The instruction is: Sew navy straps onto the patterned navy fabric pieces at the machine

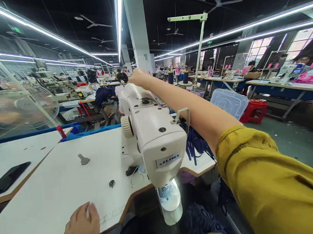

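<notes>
Sewing machine [160, 131] at frame centre, your right hand [140, 77] at its far end, grip state not discernible, your left hand [82, 225] lower left near the surface's [56, 179] front edge, fingers curled, grip state not discernible, working room between left hand and machine.

Worktop [57, 193]: white surface, brown edge, notch cut into the near side. Printed scale [112, 215] runs along the near edge, left of the notch. Machine [157, 131], white, marked JUKI, stands upright on it, its head end above the notch. Left of machine: grey piece [84, 159], round at one end, lying flat; nearer the front, a small dark disc [112, 183], well apart from it. Black part [131, 170] just beside the machine base, near a white cord [131, 181]. Right of machine: navy strips [196, 141], loosely heaped. Adjoining left worktop [28, 146]: dark phone [10, 178], flat.
</notes>
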Demonstrator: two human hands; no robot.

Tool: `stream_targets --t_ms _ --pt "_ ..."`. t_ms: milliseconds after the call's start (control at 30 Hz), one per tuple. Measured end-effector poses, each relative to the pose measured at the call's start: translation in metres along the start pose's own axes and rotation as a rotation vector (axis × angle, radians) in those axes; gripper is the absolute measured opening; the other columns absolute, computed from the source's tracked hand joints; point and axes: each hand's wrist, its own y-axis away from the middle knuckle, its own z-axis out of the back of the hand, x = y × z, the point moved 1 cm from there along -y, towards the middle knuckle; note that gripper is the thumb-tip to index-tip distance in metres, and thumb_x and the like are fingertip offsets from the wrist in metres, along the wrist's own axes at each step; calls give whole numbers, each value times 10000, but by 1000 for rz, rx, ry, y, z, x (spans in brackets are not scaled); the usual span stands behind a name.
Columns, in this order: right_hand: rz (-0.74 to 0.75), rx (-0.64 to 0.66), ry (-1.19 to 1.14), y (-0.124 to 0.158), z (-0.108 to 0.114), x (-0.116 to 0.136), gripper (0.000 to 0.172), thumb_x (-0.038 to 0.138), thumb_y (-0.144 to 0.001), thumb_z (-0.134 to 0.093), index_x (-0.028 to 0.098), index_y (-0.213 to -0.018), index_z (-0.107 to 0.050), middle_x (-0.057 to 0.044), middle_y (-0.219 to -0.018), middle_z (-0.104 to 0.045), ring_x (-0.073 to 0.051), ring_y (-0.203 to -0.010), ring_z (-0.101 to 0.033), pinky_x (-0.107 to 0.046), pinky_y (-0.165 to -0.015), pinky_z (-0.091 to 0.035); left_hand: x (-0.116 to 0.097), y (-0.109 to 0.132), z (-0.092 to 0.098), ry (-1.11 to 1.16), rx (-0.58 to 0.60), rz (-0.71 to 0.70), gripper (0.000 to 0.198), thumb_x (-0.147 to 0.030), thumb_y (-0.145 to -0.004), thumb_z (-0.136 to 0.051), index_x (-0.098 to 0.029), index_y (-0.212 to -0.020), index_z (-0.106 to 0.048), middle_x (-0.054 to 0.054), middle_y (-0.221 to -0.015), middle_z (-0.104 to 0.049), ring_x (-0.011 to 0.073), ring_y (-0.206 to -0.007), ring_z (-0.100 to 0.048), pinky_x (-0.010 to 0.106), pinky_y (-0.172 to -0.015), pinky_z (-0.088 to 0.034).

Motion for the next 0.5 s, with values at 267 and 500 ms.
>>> stream_targets --t_ms 267,500 --pt "244 106 -182 79 62 -8 83 214 -799 -595 170 -828 -658 -46 -795 -634 -181 -806 -570 -316 -722 -443 5 6 -5 -37 -117 -86 550 -446 -869 -206 -141 -1124 -585 114 -1237 -590 315 -997 -592 416 -889 -454" --pt "349 171 71 140 88 5 63 163 -776 -620 188 -762 -676 -54 -730 -633 -197 -792 -582 -332 -688 -413 18 2 -18 -49 -110 -139 468 -407 -859 -266 -163 -1128 -562 103 -1227 -598 287 -959 -608 397 -841 -462"
